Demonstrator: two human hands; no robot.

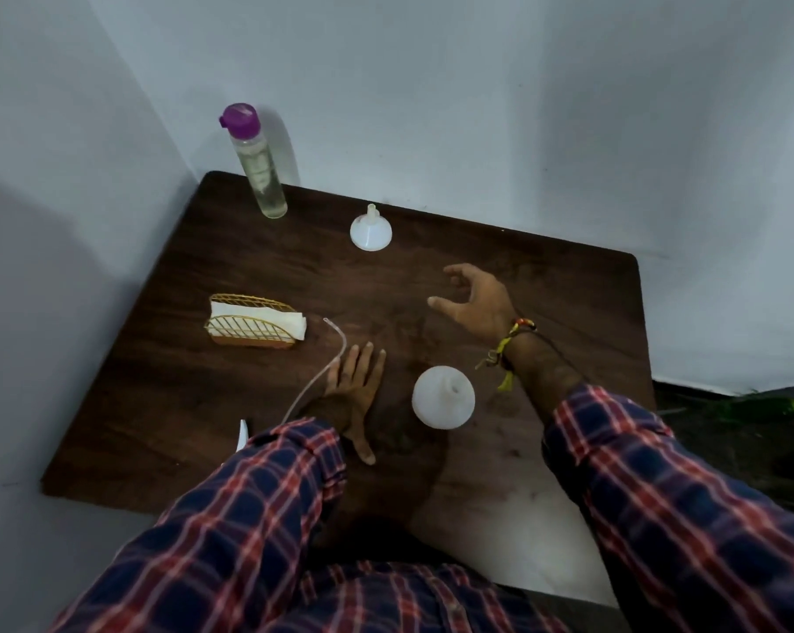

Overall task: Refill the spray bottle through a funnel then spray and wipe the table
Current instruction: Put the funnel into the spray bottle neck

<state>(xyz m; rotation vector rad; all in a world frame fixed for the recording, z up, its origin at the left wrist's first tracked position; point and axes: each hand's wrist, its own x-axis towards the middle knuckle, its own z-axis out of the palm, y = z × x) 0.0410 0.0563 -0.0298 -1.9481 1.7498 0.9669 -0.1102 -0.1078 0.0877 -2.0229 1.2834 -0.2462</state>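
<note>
Bottle (443, 397): lower centre, uncapped, upright. Funnel (370, 230): upper centre, inverted. Right hand (475, 301): centre right, fingers spread, empty. Left hand (356, 386): flat on the table (157, 381), touching the tube (326, 363). Risk: a sleeve may topple the bottle; a nudge may drag the tube.

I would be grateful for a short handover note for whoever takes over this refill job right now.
Left hand: flat on the table, empty, beside the dip tube; the spray head is mostly hidden under the sleeve.
Right hand: open, above the table, holding nothing.
Spray bottle: uncapped, upright near the front.
Funnel: upside down at the back, not yet on the bottle.
Refill bottle: capped, back left corner.
Napkins: in their holder, left.
Left: funnel in, pour, recap, spray, wipe.
</note>
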